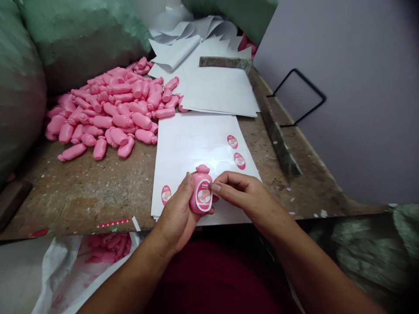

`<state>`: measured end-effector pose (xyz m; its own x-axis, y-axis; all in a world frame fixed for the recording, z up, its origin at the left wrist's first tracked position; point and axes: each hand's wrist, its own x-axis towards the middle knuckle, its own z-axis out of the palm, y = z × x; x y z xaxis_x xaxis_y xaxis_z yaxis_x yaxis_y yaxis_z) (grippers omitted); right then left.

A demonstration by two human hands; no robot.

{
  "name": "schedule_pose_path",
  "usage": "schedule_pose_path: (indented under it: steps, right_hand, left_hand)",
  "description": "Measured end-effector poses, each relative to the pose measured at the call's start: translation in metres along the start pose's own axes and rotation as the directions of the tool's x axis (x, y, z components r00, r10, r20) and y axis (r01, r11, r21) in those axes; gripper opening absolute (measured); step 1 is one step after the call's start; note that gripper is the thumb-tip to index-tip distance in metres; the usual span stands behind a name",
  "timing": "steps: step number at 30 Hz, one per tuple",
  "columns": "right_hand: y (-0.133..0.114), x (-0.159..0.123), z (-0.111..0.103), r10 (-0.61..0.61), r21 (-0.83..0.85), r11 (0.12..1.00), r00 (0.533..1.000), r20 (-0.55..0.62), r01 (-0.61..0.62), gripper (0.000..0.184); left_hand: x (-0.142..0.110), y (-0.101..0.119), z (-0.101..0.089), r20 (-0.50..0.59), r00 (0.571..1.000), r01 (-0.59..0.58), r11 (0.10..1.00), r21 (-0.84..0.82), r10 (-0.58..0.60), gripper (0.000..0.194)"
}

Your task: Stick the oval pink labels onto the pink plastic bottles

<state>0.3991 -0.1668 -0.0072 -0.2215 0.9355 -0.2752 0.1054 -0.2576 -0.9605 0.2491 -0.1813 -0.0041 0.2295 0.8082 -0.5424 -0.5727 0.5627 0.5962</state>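
Note:
My left hand grips a small pink plastic bottle upright, its cap pointing away from me. An oval pink-and-white baby label sits on the bottle's front. The thumb of my right hand touches the label's right edge, with the fingers curled beneath. Both hands are above a white label sheet carrying several oval stickers, including one to the right and one by my left hand. Pale round patches mark other spots on the sheet.
A heap of unlabelled pink bottles lies on the worn workbench to the left. Stacked white sheets lie beyond, with a long stone strip along the right. Green sacks stand behind, and a white sack holds pink bottles below the bench edge.

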Motion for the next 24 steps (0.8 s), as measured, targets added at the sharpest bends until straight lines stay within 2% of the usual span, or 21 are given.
schedule_pose_path:
  steps: [8, 13, 17, 21, 23, 24]
  right_hand:
    - [0.001, 0.001, 0.000, 0.012, 0.022, 1.000, 1.000, 0.007, -0.012, 0.034]
    - [0.003, 0.001, 0.001, -0.006, -0.025, 1.000, 1.000, -0.023, 0.005, 0.036]
    - [0.006, -0.002, 0.001, -0.083, -0.201, 0.977, 0.995, -0.063, 0.069, 0.035]
    - [0.008, -0.005, -0.005, -0.265, -0.506, 0.850, 0.950, -0.163, 0.150, 0.024]
    - [0.008, -0.005, -0.009, -0.326, -0.552, 0.818, 0.920, -0.219, 0.159, 0.022]
    - [0.008, -0.005, -0.010, -0.326, -0.536, 0.829, 0.916, -0.236, 0.157, 0.022]
  left_hand:
    - [-0.001, -0.001, -0.003, 0.015, 1.000, -0.011, 0.998, 0.064, 0.010, 0.037]
    - [-0.001, -0.003, -0.007, 0.062, 0.998, -0.039, 0.992, 0.116, 0.032, 0.040]
    - [-0.003, -0.002, -0.010, 0.105, 0.994, -0.053, 0.975, 0.215, 0.030, 0.036]
    - [-0.005, 0.002, -0.015, 0.119, 0.992, -0.065, 0.961, 0.269, 0.034, 0.042]
    - [-0.006, 0.003, -0.017, 0.117, 0.993, -0.051, 0.963, 0.266, 0.020, 0.044]
    - [-0.007, 0.003, -0.016, 0.113, 0.994, -0.037, 0.965, 0.260, 0.007, 0.045]
